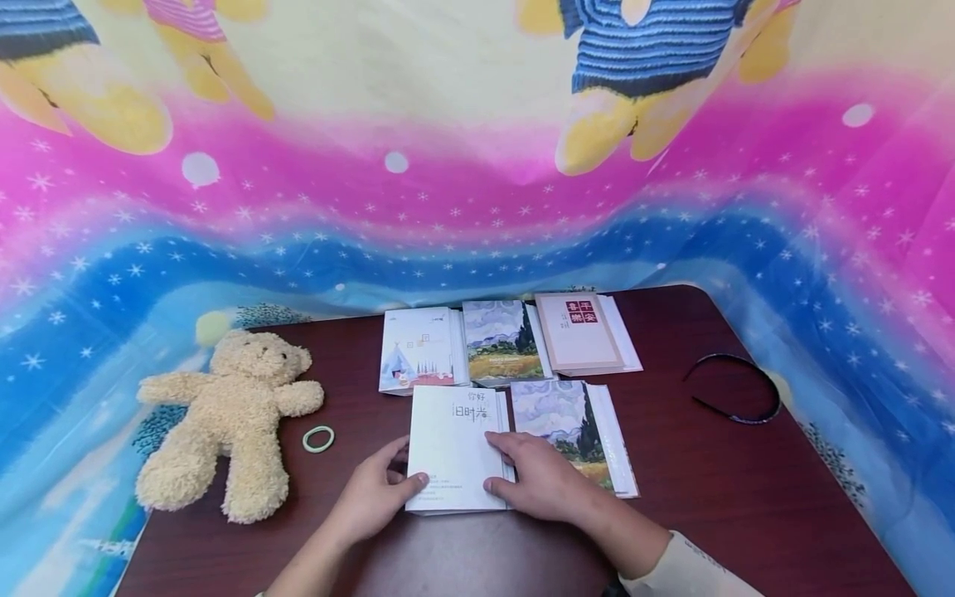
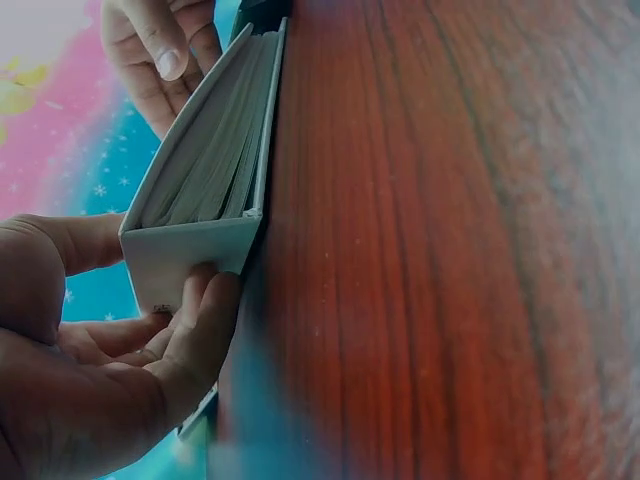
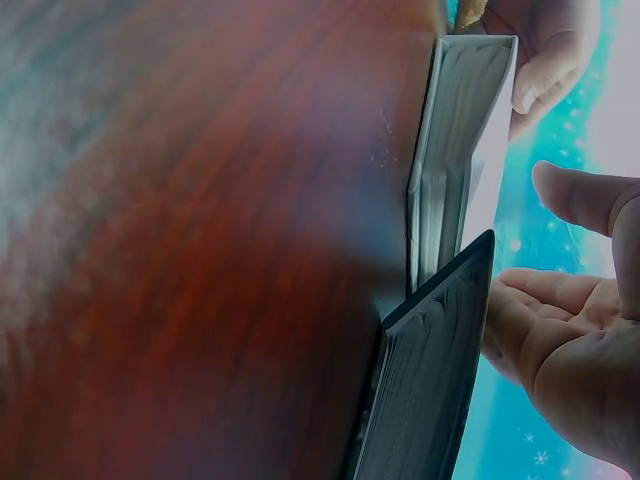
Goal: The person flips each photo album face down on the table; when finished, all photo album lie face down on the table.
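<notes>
A thick white photo album with dark lettering lies near the front of the table. My left hand grips its spine side, thumb on the cover and fingers against the broad spine. On the opposite side, my right hand rests with extended fingers over the cover's right edge; its thumb and fingers look spread in the right wrist view. Next to the white album, partly under my right forearm, lies a landscape-painted album. The page edges of the white album fan slightly between its covers.
Behind stand three more albums in a row: a tent-picture one, a second landscape one and a beige one. A teddy bear and a green ring lie left, a black headband right, on the dark table.
</notes>
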Tool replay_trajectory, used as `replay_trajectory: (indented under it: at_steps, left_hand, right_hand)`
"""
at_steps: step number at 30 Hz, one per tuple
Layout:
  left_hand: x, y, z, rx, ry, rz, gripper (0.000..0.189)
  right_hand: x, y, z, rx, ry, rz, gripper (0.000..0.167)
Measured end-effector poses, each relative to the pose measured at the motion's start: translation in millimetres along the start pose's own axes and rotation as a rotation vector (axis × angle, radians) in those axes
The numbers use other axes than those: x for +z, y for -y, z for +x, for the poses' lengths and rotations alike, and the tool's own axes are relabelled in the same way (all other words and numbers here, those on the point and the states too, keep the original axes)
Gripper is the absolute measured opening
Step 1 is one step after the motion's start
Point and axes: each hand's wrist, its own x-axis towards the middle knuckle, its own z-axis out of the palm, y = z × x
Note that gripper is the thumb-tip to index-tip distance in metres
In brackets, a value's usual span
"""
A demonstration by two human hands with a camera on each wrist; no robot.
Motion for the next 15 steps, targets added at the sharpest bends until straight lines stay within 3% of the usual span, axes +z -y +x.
replay_trajectory:
  at_steps: [15]
  left_hand:
    - [0.4, -5.9, -1.5, 0.003, 0.004, -0.199, 0.067]
  right_hand:
    - [-3.8, -1.0, -2.9, -0.031, -0.019, -0.004, 0.065]
